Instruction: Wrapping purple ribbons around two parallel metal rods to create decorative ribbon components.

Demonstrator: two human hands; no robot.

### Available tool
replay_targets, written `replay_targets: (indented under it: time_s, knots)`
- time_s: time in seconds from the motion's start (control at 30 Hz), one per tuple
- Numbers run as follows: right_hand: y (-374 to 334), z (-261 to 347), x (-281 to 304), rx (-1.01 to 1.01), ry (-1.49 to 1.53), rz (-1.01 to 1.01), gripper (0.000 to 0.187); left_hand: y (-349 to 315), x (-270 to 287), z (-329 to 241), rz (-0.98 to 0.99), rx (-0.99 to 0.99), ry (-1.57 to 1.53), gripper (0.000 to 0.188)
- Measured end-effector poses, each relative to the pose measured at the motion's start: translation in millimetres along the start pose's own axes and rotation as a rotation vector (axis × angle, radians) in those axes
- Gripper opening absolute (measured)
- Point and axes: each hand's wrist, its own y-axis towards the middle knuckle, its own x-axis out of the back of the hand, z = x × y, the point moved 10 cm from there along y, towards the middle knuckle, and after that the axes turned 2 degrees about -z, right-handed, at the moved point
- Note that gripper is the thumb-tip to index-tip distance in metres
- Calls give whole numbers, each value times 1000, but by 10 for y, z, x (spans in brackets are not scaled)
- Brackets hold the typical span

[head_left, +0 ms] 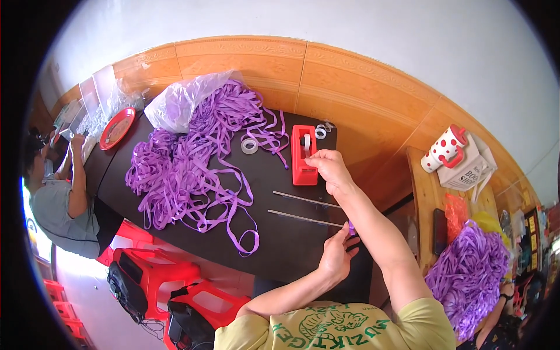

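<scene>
My right hand (331, 170) reaches over the red tape dispenser (303, 175), thumb and forefinger pinched together on the tape just in front of its roll (306, 142). The strip itself is too thin to show clearly. Lower down, my left hand (336, 256) is closed with its fingertips on a small piece of purple ribbon (351, 227) at the table's right edge. Beside that ribbon, two thin metallic rods (306, 217) stick out leftward over the dark table (286, 245). My right forearm hides part of their right ends.
A big heap of purple ribbon (175, 181) and a plastic bag (175, 105) cover the table's left side. Loose tape rolls (249, 145) lie nearby. Right: wooden bench (419, 192), spotted tumbler (446, 150), more ribbon (469, 274). Left: another person (64, 204), red plate (118, 128), red stools (175, 274).
</scene>
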Motion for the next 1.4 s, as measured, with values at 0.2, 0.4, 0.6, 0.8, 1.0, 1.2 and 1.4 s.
replay_targets:
  time_s: [0.2,0.4,0.6,0.8,1.0,1.2,1.4]
  knots:
    - [-177,172,6,57,200,-4,11,18,6,28,21,-15,9,26]
    - [-442,51,-18,103,119,7,7,14,11,4,50,-69,-5,23]
    - [-444,-39,73,210,-150,-85,16,15,-12,2,84,-84,-8,23]
    - [-511,75,69,359,-260,-41,14,16,57,20,31,-77,-28,20]
    - [-497,95,135,576,-303,-148,12,68,90,69,17,-65,3,25]
    - [-445,144,173,590,-418,-63,11,69,59,30,14,-91,20,23]
    - [-356,158,213,595,-417,45,12,0,13,-21,-19,-121,46,20]
